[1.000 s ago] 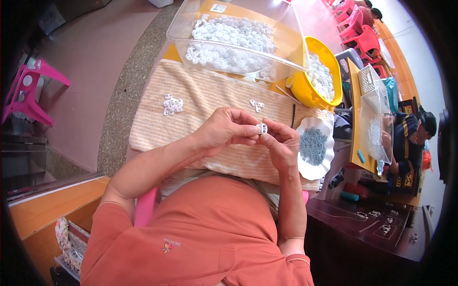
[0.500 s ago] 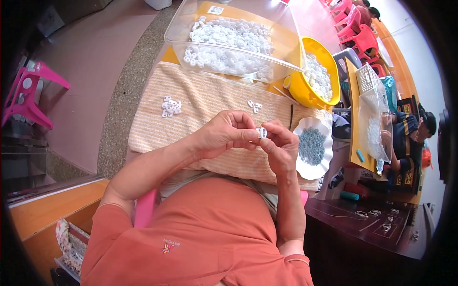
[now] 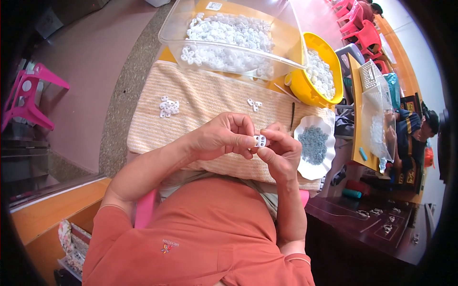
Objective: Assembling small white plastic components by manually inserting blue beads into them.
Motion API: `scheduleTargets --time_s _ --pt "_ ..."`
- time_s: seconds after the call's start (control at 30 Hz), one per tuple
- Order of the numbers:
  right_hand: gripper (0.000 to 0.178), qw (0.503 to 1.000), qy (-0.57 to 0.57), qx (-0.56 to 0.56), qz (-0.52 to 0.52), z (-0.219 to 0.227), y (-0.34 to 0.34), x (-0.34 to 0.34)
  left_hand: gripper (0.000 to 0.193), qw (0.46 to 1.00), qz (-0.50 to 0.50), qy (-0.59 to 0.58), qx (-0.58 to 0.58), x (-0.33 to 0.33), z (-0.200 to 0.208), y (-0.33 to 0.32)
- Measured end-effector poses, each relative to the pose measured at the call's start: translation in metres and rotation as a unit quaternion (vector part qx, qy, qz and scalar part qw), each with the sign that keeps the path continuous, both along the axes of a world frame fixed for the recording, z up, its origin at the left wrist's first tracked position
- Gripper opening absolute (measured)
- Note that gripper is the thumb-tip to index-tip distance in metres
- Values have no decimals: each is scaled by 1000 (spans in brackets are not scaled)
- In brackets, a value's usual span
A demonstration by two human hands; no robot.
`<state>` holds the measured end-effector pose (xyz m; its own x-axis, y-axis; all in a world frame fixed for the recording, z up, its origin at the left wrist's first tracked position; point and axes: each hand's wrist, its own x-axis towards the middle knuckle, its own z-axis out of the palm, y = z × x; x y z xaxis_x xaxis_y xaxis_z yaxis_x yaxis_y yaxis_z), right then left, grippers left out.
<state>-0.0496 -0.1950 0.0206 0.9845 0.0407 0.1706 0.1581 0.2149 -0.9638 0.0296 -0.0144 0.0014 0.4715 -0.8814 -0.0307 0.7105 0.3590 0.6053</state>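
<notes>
Between my two hands is a small white plastic piece with several holes (image 3: 260, 140), above the striped towel. My left hand (image 3: 228, 136) pinches its left side between thumb and forefinger. Thumb and fingers of my right hand (image 3: 280, 148) close on its right side. Beyond my hands, a few similar white pieces (image 3: 255, 105) lie on the towel (image 3: 205, 90). A larger group of white pieces (image 3: 168, 107) is further left. Close to my right hand stands a white scalloped dish (image 3: 310, 170) with a heap of tiny grey-blue parts (image 3: 313, 144), too small to make out.
A clear plastic bin (image 3: 167, 35) full of white pieces stands at the back, with a yellow basin (image 3: 301, 85) of white parts beside it. A thin dark stick (image 3: 293, 116) lies near the dish. At right a co-worker (image 3: 415, 125) sits by another table. Left is a pink stool (image 3: 36, 95).
The white piece has turned so that more of its holed face shows, and it sits slightly lower. Both hands keep hold of it, with small finger shifts.
</notes>
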Motion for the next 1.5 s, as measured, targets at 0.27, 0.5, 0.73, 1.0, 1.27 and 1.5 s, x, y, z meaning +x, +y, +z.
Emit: scheduleTargets --time_s 0.27,0.5,0.73,1.0,1.27,1.5 --pt "37 1000 2 -18 -1 -7 -5 2 9 1000 -8 28 -1 4 -2 0" --pt "38 997 19 -76 -12 -2 -5 6 11 999 6 43 16 6 -2 -1" --pt "36 989 58 -135 -24 -4 -11 12 19 992 51 80 86 7 4 -3" --pt "35 990 22 -139 -27 -18 -17 16 16 985 84 38 148 10 2 -7" --pt "36 990 18 -139 -29 -16 -16 21 16 982 83 64 154 10 -1 -7" --pt "19 973 103 -201 -47 1 -12 28 15 982 82 110 133 6 -7 -9"
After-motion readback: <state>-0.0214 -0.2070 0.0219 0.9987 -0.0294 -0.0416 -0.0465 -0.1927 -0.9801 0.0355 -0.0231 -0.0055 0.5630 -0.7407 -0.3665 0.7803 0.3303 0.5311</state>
